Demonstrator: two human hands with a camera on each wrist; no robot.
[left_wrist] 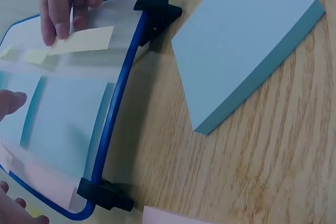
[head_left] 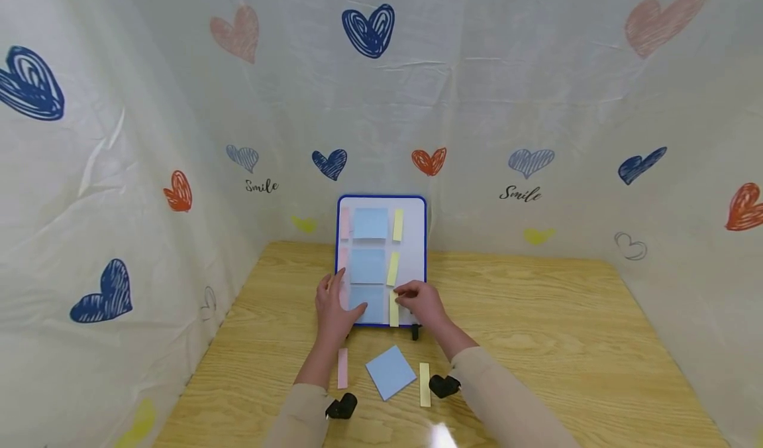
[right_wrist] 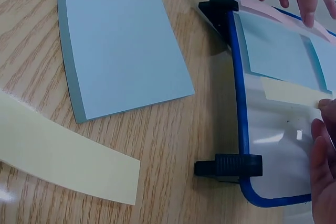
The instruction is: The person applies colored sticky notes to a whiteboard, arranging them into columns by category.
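A small whiteboard [head_left: 412,229] with a blue frame leans upright, bearing columns of pink, blue and yellow sticky notes. At its lower right my right hand [head_left: 423,303] pinches the upper end of a narrow yellow sticky note [head_left: 394,313], which lies along the board beside the lowest blue sticky note [head_left: 367,305]. My left hand [head_left: 335,307] is spread at the board's lower left edge, thumb over the lowest blue note and fingers by the pink strips. In the right wrist view, the yellow note [right_wrist: 289,92] runs alongside the blue one, with my thumb at its end.
On the wooden table [head_left: 536,315] in front lie a blue sticky note pad [head_left: 390,372], a pink strip pad [head_left: 342,368] and a yellow strip pad [head_left: 424,385]. Black feet [right_wrist: 228,165] hold the board's lower edge. A heart-printed curtain [head_left: 477,103] hangs behind.
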